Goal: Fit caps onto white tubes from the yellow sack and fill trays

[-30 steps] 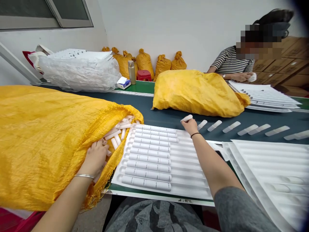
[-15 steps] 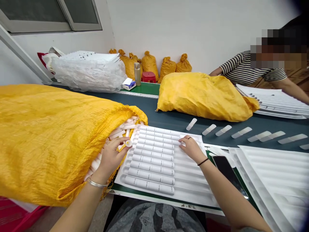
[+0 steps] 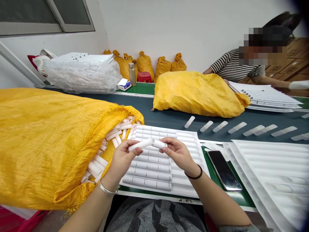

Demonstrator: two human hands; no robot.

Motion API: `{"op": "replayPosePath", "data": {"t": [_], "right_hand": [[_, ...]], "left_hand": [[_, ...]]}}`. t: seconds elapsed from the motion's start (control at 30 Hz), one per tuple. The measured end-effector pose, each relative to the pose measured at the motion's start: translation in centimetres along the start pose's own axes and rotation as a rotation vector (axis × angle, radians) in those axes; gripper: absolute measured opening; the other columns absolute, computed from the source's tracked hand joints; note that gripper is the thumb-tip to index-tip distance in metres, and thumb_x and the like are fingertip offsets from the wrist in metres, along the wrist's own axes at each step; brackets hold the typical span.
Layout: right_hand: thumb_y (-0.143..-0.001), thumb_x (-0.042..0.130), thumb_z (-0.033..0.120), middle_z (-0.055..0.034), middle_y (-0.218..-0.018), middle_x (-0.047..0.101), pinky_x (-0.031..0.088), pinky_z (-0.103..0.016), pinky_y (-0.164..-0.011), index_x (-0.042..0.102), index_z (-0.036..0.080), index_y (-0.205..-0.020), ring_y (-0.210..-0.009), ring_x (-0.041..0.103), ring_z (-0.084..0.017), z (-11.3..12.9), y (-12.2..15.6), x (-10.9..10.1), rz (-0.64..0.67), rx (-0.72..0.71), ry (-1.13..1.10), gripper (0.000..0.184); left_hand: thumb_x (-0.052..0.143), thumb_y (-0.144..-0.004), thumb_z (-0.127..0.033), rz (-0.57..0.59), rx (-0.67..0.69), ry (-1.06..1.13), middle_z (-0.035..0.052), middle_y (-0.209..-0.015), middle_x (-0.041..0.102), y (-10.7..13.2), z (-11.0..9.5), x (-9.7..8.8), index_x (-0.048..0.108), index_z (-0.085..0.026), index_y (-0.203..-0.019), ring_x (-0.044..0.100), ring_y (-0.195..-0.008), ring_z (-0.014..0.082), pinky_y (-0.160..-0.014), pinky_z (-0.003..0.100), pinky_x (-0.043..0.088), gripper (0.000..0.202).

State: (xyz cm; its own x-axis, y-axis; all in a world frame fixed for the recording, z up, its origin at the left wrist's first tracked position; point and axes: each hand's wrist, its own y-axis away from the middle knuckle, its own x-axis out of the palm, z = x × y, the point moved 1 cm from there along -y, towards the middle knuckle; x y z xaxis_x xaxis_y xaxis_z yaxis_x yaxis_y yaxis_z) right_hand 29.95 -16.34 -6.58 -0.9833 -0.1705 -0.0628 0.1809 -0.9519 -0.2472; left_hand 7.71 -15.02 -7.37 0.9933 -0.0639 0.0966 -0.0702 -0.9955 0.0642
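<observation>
My left hand [image 3: 122, 159] is closed around a plain white tube [image 3: 140, 145], gripping it between thumb and fingers. A shorter white tube piece [image 3: 159, 144] is pinched in my right hand [image 3: 180, 153]. The two pieces meet end to end at a slight angle above a white ribbed tray [image 3: 185, 181]; whether one sits inside the other I cannot tell. Rows of printed white tubes [image 3: 149, 174] lie in the tray's grooves. Left of the tray, a yellow woven sack [image 3: 58, 138] gapes open with many loose white tubes [image 3: 98, 162] in its mouth.
A black phone [image 3: 224, 170] and stacked white trays [image 3: 277, 167] lie to the right. Several white tubes [image 3: 237, 127] rest on the dark belt [image 3: 169, 120] behind. A second yellow sack [image 3: 198, 93] lies across it. A co-worker in a striped top [image 3: 238, 64] sits opposite.
Both hands have come together over the tray. My right hand has lifted from the tray's far rows with a tube piece, and my left has moved rightward from the sack's mouth with its tube.
</observation>
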Motion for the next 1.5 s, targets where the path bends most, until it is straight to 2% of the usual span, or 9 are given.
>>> {"op": "replayPosePath", "data": {"t": [0.1,0.2,0.43,0.57,0.77,1.0,1.17,1.37,1.5], "right_hand": [[-0.087,0.061,0.022,-0.0076,-0.109,0.064,0.049,-0.039,-0.093,0.064,0.025,-0.11,-0.106,0.059,-0.021,1.0,-0.3,-1.3,0.041,-0.251,0.315,0.023],[-0.09,0.056,0.02,-0.0079,-0.111,0.064,0.049,-0.038,-0.093,0.061,0.025,-0.116,-0.107,0.059,-0.02,1.5,-0.2,-1.7,0.141,-0.349,0.461,0.027],[-0.091,0.055,0.03,-0.0077,-0.098,0.067,0.051,-0.032,-0.075,0.062,0.023,-0.113,-0.085,0.062,-0.018,1.2,0.2,-1.1,0.111,-0.212,0.485,0.024],[-0.09,0.056,0.035,-0.0069,-0.093,0.066,0.051,-0.029,-0.067,0.063,0.021,-0.11,-0.073,0.061,-0.015,1.1,0.3,-1.0,0.09,-0.1,0.418,0.025],[-0.091,0.054,0.031,-0.0081,-0.102,0.067,0.052,-0.032,-0.08,0.061,0.024,-0.116,-0.093,0.064,-0.019,1.1,0.7,-0.2,0.146,-0.221,0.495,0.027],[-0.09,0.056,0.031,-0.0141,-0.098,0.069,0.054,-0.038,-0.078,0.062,0.014,-0.112,-0.089,0.065,-0.024,-3.3,0.1,1.0,0.398,-0.294,0.811,0.029],[-0.09,0.056,0.036,-0.0105,-0.097,0.068,0.052,-0.033,-0.08,0.061,0.018,-0.111,-0.091,0.063,-0.021,-1.2,-0.1,1.9,0.263,-0.364,0.59,0.028],[-0.091,0.055,0.036,-0.0085,-0.092,0.068,0.051,-0.03,-0.075,0.061,0.019,-0.11,-0.083,0.063,-0.018,-0.2,0.3,2.8,0.324,-0.256,0.53,0.027],[-0.081,0.068,0.035,-0.0101,-0.095,0.066,0.05,-0.033,-0.079,0.066,0.018,-0.101,-0.089,0.062,-0.022,-3.0,-0.3,2.3,0.461,-0.172,0.828,0.027]], "left_hand": [[0.071,-0.076,-0.04,0.058,0.132,-0.362,0.0037,-0.083,0.068,0.4,-0.4,-0.9,0.068,-0.017,-0.099,0.062,-0.073,0.0156,-0.067,0.027,0.049,0.033],[0.064,-0.083,-0.038,0.183,0.246,-0.543,0.0054,-0.097,0.07,0.9,-0.9,-1.1,0.067,-0.021,-0.11,0.064,-0.085,0.0181,-0.076,0.029,0.05,0.033],[0.057,-0.088,-0.02,0.212,0.677,-0.744,0.0077,-0.101,0.068,2.1,-2.0,-0.4,0.06,-0.019,-0.117,0.063,-0.095,0.019,-0.085,0.032,0.051,0.029],[0.056,-0.088,-0.014,0.172,0.804,-0.765,0.0077,-0.103,0.067,2.4,-1.9,0.1,0.055,-0.02,-0.123,0.062,-0.097,0.0186,-0.086,0.032,0.052,0.036],[0.056,-0.087,-0.012,0.149,0.797,-0.744,0.0074,-0.103,0.067,2.8,-0.8,0.3,0.056,-0.02,-0.121,0.062,-0.098,0.0181,-0.087,0.031,0.052,0.035],[0.054,-0.088,-0.015,0.291,0.697,-0.766,0.0078,-0.094,0.068,1.9,1.9,-0.5,0.06,-0.018,-0.116,0.063,-0.087,0.0177,-0.078,0.031,0.054,0.029],[0.062,-0.084,-0.021,0.217,0.541,-0.555,0.0063,-0.091,0.069,2.0,0.9,-1.2,0.065,-0.02,-0.108,0.065,-0.084,0.0173,-0.074,0.029,0.054,0.024],[0.063,-0.084,-0.024,0.111,0.493,-0.493,0.006,-0.09,0.069,3.0,1.7,-1.0,0.067,-0.02,-0.102,0.066,-0.083,0.0179,-0.074,0.029,0.054,0.019],[0.057,-0.088,-0.025,0.332,0.555,-0.721,0.0081,-0.104,0.068,2.2,3.1,-1.3,0.054,-0.022,-0.126,0.064,-0.094,0.0195,-0.083,0.034,0.054,0.039]]}}
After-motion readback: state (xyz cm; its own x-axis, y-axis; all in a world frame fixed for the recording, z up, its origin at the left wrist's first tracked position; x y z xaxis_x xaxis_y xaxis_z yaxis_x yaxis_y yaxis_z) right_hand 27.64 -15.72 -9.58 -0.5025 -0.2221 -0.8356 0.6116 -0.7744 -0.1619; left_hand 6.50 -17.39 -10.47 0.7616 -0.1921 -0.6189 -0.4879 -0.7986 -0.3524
